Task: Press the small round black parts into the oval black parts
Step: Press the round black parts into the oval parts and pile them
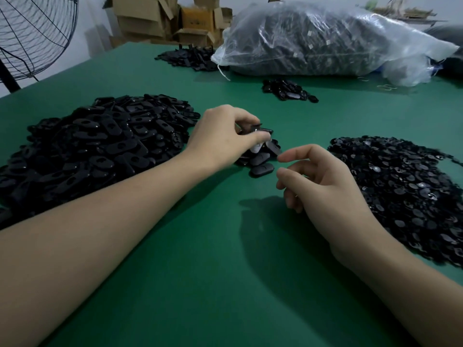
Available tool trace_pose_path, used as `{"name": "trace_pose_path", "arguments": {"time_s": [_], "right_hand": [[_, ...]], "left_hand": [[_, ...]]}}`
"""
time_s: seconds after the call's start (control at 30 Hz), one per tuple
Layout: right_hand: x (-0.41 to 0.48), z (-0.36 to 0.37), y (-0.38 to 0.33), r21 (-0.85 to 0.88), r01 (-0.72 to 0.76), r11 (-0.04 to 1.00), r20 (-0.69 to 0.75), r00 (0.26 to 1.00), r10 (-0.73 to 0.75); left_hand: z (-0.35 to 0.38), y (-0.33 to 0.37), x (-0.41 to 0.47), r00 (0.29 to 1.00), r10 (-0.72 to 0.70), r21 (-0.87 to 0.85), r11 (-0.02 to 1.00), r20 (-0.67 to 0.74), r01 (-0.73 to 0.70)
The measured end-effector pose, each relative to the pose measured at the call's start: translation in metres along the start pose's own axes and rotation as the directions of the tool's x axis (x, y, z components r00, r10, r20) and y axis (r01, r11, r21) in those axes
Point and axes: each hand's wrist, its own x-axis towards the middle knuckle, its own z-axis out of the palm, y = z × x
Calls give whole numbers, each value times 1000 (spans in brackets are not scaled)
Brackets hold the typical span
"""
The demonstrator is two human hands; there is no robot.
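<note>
An oval black part [265,132] is being pinched in the curled fingers of the left grip [225,139], just above a small pile of oval parts [260,166] on the green worktop [200,271]. The right grip [323,184] is being held just right of that pile, its fingers loosely curled with nothing being held. A large heap of oval parts [100,146] is lying left of the left grip. The small round black parts [400,191] are heaped right of the right grip. Beyond both grips, a clear plastic bag [325,38] is being bulged by dark parts. Open cardboard boxes [150,16] are standing behind it, their contents hidden.
</note>
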Motion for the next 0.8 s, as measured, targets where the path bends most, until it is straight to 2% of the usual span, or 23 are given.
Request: {"name": "trace_pose_path", "arguments": {"time_s": [0.07, 0.13, 0.23, 0.3, 0.6, 0.8], "right_hand": [[0, -1, -1, -1, 7, 1000, -1, 1000, -7], [2, -4, -2, -20, 13, 1000, -8, 1000, -13], [4, -8, -2, -45, 20, 999, -31, 999, -22], [6, -11, -2, -69, 20, 997, -47, 999, -23], [11, -16, 0, -142, 36, 989, -88, 995, -48], [15, -19, 1, -158, 36, 987, -111, 992, -54]], "left_hand": [[-13, -6, 7, 999, -23, 37, 999, -26, 24], [-33, -17, 16, 998, -68, 222, 973, 4, 65], [-56, -35, 20, 974, -176, 599, 798, 140, 58], [-60, -45, 17, 961, -200, 701, 713, 189, 10], [-69, -53, 15, 964, -101, 722, 683, 246, -113], [-61, -55, 18, 978, -45, 727, 675, 204, -121]]}}
